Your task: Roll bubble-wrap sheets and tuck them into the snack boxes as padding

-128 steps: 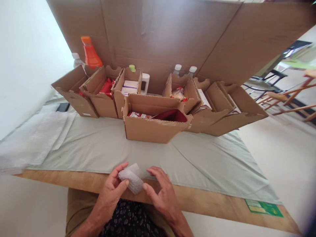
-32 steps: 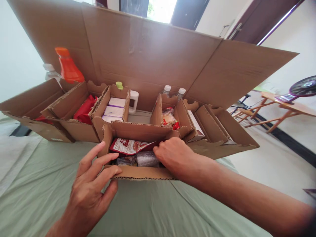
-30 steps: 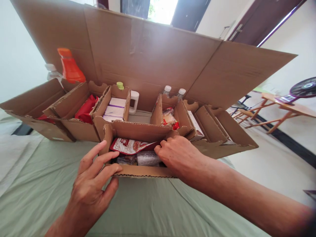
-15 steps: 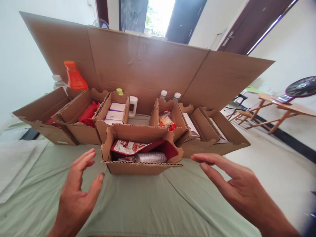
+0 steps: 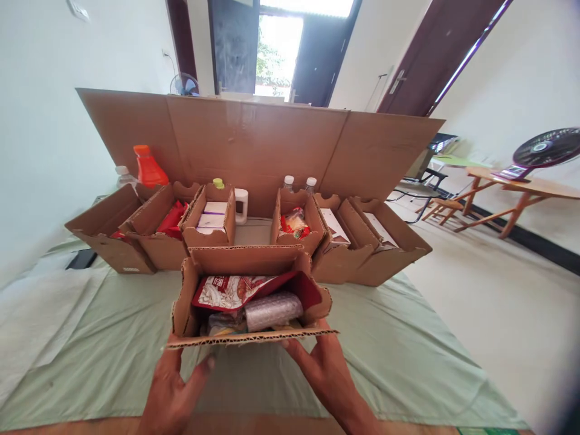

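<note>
A cardboard box (image 5: 254, 260) stands in front of the others, tilted a little toward me. Inside it lie a red and white packet (image 5: 226, 292) and a bubble-wrapped roll (image 5: 273, 310). My left hand (image 5: 174, 383) grips the box at its near left corner, the thumb in front and the other fingers partly hidden behind the side. At the near right corner my right hand (image 5: 321, 368) holds the same box, its thumb against the front wall and its other fingertips hidden by the box.
Behind stands a row of cardboard boxes (image 5: 299, 241) with packets, before a tall cardboard panel (image 5: 258, 139). An orange bottle (image 5: 150, 169) and a white-handled jug (image 5: 241, 206) stand there. Green cloth (image 5: 385, 350) covers the table. A fan (image 5: 539, 148) is at right.
Both hands have come inward from the sides and taken hold of the front box. The box now tilts toward me and shows more of its contents. The camera view has shifted.
</note>
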{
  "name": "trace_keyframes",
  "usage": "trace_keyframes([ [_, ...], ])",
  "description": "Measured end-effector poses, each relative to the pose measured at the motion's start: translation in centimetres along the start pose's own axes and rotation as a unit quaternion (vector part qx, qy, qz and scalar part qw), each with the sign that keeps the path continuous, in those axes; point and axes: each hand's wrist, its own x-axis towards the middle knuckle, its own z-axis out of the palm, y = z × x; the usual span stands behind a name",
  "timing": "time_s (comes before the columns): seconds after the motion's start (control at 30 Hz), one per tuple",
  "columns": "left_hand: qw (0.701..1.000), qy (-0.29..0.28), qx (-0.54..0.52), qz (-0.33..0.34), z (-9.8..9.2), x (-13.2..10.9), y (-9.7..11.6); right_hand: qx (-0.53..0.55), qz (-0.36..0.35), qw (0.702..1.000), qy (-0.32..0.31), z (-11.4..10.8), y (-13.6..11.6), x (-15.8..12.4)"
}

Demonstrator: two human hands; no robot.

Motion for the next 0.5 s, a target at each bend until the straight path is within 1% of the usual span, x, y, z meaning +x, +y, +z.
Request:
trace_keyframes([
  [0.07, 0.999, 0.015, 0.030, 0.017, -1.6, -1.3, 1.8, 0.014, -0.001, 1.000, -0.002, -1.5, -1.8, -0.2],
  [0.13, 0.995, 0.029, 0.088, 0.040, -2.8, -1.8, 3.5, 0.023, -0.007, 1.000, 0.002, -2.8, -3.3, 0.2],
  [0.2, 0.987, 0.052, 0.132, 0.077, -3.3, -2.0, 4.3, 0.029, -0.013, 0.999, 0.014, -3.6, -4.2, 0.7],
  [0.23, 0.983, 0.061, 0.140, 0.098, -3.3, -2.0, 4.3, 0.029, -0.016, 0.999, 0.020, -3.7, -4.4, 0.7],
  [0.3, 0.981, 0.065, 0.140, 0.121, -2.8, -2.5, 3.5, 0.019, -0.011, 1.000, 0.021, -3.5, -4.3, 0.3],
  [0.33, 0.982, 0.059, 0.138, 0.116, -2.4, -3.0, 2.8, 0.012, -0.004, 1.000, 0.017, -3.3, -4.1, -0.1],
  [0.43, 0.987, 0.037, 0.147, 0.052, -1.6, -5.3, -0.1, 0.000, 0.029, 0.999, -0.025, -2.3, -2.6, -2.0],
  [0.5, 0.985, 0.037, 0.171, 0.004, -1.5, -7.0, -1.9, 0.007, 0.051, 0.997, -0.057, -1.8, -1.5, -2.8],
])
